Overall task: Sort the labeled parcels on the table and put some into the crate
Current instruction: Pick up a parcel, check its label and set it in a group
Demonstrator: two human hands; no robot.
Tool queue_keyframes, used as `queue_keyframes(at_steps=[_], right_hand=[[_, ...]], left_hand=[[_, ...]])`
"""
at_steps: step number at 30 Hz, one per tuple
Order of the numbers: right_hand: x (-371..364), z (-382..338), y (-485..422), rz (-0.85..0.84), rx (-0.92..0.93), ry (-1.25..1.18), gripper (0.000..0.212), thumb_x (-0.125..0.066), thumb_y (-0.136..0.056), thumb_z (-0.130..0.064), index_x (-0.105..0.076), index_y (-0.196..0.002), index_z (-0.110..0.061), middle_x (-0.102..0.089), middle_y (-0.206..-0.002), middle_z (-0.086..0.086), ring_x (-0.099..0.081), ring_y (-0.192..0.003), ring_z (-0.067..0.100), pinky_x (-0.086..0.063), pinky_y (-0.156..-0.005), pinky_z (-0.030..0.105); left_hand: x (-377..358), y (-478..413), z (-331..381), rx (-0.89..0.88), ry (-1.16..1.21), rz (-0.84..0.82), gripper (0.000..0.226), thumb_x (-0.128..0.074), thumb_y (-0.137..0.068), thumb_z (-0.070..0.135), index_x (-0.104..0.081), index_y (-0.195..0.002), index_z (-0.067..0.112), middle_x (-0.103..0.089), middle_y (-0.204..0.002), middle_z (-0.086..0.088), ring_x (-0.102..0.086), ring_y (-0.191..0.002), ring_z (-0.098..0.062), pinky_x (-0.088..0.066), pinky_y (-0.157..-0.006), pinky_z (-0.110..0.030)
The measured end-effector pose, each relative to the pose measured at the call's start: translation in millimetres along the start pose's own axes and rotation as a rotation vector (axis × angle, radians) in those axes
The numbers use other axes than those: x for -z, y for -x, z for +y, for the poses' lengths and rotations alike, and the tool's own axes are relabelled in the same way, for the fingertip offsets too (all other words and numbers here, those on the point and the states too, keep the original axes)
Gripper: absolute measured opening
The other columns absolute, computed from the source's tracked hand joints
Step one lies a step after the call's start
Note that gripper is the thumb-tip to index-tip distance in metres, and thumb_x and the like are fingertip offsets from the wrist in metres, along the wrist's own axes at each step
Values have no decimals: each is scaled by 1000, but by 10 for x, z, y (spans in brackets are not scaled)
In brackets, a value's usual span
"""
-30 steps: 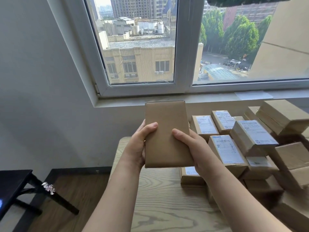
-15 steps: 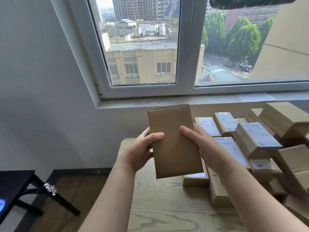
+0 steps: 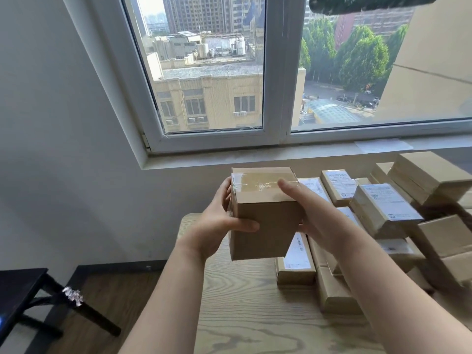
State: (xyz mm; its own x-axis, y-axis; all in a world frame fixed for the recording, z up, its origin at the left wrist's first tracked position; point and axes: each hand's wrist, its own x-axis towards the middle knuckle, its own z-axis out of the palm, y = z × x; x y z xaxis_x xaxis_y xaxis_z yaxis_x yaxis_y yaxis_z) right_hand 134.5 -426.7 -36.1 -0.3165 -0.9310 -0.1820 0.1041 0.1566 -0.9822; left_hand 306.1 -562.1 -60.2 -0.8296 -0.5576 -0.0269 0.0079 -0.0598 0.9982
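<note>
Brown cardboard, one parcel (image 3: 265, 226), is up in the air over the far left corner of the desk (image 3: 255, 315), and it has just been tipped. A moment ago its broad plain face was square to the camera; now the taped end points up and a shorter plain side faces us. No label on either face, so I'd say the check isn't finished and there's no sorting call on this one yet.

Both hands are on it. The left hand (image 3: 217, 226) wraps the left edge with the thumb laid across the front. The right hand (image 3: 324, 226) clamps the right side, one finger reaching onto the tape.

One parcel in hand, then, and two hands busy. The heap (image 3: 388, 208) along the desk's right side holds at least ten more, and I count six showing white labels. It runs off frame, so there's no full total. No crate in view at all. Beyond that there's one window (image 3: 212, 72) behind the desk and one black table (image 3: 25, 284) down left.
</note>
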Motion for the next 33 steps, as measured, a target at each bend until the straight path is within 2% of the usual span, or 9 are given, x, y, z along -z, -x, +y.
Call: queue_keyframes(at_steps=[4,8,11,16,20,24,27,30,33], right_hand=[[9,-49,-13,37,-6,26,38,-66,-93,-49,-64,-127,-33,-74,-118,-4,-69,-101,14,-56,-89,40],[29,-15,-25,62,-49,24,46,-74,-87,-50,-64,-128,-33,-75,-118,-2,-69,-112,24,-55,-100,50],[1,15,-35,99,-45,-37,47,-77,-85,-45,-66,-128,-29,-75,-117,0,-69,-112,26,-55,-100,49],[-17,16,-3,167,-56,-73,32,-74,-87,-32,-69,-118,-25,-77,-109,0,-71,-95,19,-55,-95,43],[-32,-2,20,166,-61,-48,31,-74,-88,-33,-69,-118,-26,-77,-108,-1,-71,-94,18,-56,-91,40],[-24,40,51,129,-67,-3,39,-72,-87,-49,-68,-121,-31,-76,-111,-4,-71,-97,13,-56,-94,37],[9,72,82,42,-51,-11,50,-66,-86,-63,-64,-128,-36,-73,-120,-11,-66,-115,9,-48,-104,41],[96,123,84,-67,8,17,75,-67,-78,-77,-50,-144,-46,-54,-147,-19,-44,-142,10,-32,-119,51],[124,159,54,-81,35,70,86,-77,-70,-74,-41,-146,-57,-42,-158,-14,-36,-147,7,-27,-122,51]], left_hand=[[-45,24,-8,-13,-46,35,120,-89,-51,-2,-35,-153,32,-60,-142,1,-57,-131,-18,-52,-105,-37],[-39,31,4,-4,-115,64,134,-93,-45,7,-25,-156,40,-57,-142,12,-59,-129,-9,-53,-101,-30],[-40,28,10,5,-158,81,141,-95,-42,14,-21,-159,41,-52,-147,13,-55,-132,-10,-52,-103,-30],[-70,19,-78,17,-209,105,138,-97,-40,19,-26,-156,48,-46,-152,15,-55,-134,-20,-49,-110,-45],[-114,50,-74,27,-201,136,128,-95,-44,13,-33,-150,48,-47,-148,18,-58,-130,-17,-51,-108,-38],[-59,7,-47,43,-213,102,129,-99,-40,22,-37,-151,47,-55,-143,20,-59,-129,-20,-48,-110,-44],[6,28,33,60,-189,100,112,-96,-47,19,-47,-146,41,-66,-132,15,-62,-125,-14,-50,-106,-38],[90,88,106,78,-50,156,75,-90,-63,12,-62,-131,24,-74,-120,1,-69,-113,-16,-56,-91,-27],[110,117,172,130,91,258,52,-84,-70,28,-68,-119,19,-78,-106,2,-74,-94,-11,-54,-78,-23]])
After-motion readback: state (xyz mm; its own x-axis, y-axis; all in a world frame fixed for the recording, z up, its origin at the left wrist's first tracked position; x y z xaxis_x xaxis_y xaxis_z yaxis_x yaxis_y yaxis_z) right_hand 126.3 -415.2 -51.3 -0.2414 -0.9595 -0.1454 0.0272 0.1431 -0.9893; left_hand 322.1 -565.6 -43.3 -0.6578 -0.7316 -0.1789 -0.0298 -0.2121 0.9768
